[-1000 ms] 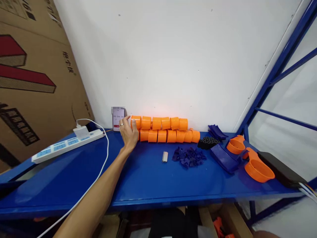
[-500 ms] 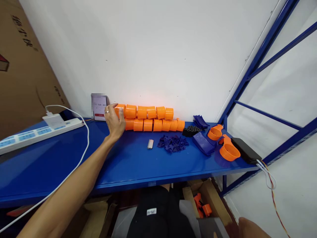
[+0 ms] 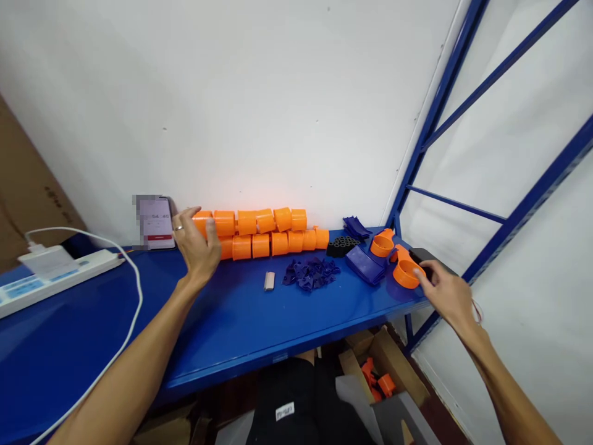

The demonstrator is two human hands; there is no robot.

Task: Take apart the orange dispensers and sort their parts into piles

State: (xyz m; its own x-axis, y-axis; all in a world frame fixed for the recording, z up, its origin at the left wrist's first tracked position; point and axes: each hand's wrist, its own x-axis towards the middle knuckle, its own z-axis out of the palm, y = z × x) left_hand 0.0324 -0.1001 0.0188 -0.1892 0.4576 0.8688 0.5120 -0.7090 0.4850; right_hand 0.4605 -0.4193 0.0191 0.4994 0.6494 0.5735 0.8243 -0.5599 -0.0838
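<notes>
Two stacked rows of orange ring-shaped plastic cups (image 3: 247,222) lie along the wall. My left hand (image 3: 197,244) is at the left end, its thumb and fingers curved around the end cup of the upper row; the palm hides part of it. At the right, my right hand (image 3: 442,287) has its thumb and fingers at the rim of an orange cup with a handle (image 3: 406,275), seemingly pinching it. Another handled orange cup (image 3: 382,244) sits just behind. Beside them are dark blue curved sheets (image 3: 365,264).
Small blue pieces (image 3: 311,274), a pale small block (image 3: 269,281) and a black honeycomb-like cluster (image 3: 341,246) lie on the blue table (image 3: 241,315). A phone (image 3: 157,222) leans on the wall, left of a power strip (image 3: 88,266) with a white cable. Below stands a cardboard box (image 3: 403,364) with orange parts.
My right hand has come up from the lower right edge to the front handled cup. My left hand stays at the row's end. The view has shifted right.
</notes>
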